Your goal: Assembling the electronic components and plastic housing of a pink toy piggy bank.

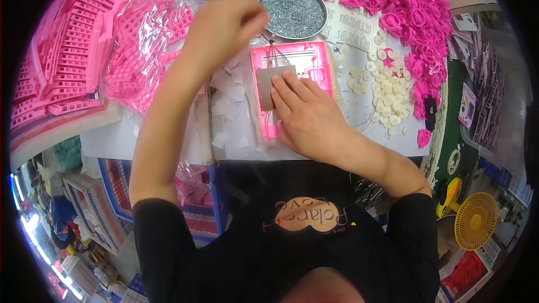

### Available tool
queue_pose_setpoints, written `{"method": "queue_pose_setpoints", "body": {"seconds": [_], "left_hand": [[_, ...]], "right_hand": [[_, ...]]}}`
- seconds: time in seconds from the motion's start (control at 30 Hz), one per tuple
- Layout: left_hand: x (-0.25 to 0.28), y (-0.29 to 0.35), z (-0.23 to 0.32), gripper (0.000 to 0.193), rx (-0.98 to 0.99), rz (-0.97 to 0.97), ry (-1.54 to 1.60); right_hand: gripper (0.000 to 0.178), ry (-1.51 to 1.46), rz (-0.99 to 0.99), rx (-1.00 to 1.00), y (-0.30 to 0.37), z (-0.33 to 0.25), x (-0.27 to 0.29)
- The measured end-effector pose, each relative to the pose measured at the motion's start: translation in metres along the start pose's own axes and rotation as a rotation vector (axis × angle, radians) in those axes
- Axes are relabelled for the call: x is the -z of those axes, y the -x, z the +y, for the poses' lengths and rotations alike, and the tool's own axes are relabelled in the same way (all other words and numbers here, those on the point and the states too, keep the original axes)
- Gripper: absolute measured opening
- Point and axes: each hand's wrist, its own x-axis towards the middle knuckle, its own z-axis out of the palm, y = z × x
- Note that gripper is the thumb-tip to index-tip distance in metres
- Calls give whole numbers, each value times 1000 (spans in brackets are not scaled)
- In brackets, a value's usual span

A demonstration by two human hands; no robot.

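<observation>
A: From the head view, what are the hands doing?

B: The right hand [306, 113] lies flat, fingers spread, pressing a grey plate [268, 83] onto a pink frame [314, 59] in the middle of the surface [140, 137]. It grips nothing; it only pins the plate down, probably so plate and frame stay lined up. The left hand [224, 19] is raised above the frame's upper left corner, fingers pinched together. It is blurred, so whether it has hold of the thin wires [271, 50] that rise from the frame cannot be told.

A: Why is everything packed so close?

B: It looks like reach. A round tray of small metal bits [293, 10] sits just beyond the frame, white discs [384, 92] lie just to its right, and pink rings [407, 14] are heaped behind them. Bagged pink grids [143, 45] and stacked pink racks [59, 50] fill the left side.

A: Any open room?

B: Little. White paper scraps [233, 115] cover the strip left of the frame, and the frame's near end lies close to the surface's front edge, just ahead of the person's black shirt [292, 235]. The barest patch is at the near left, below the bag. A yellow fan [476, 220] stands lower right, off the surface.
</observation>
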Motion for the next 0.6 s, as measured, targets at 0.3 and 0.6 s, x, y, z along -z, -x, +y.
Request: {"method": "queue_pose_setpoints", "body": {"seconds": [0.3, 0.6], "left_hand": [[-75, -88, -29, 20, -473, -320, -514], [-81, -104, -35, 27, -324, -417, -707]], "right_hand": [[62, -45, 38, -37, 4, 1, -5], [54, -4, 72, -31, 4, -2, -7]]}}
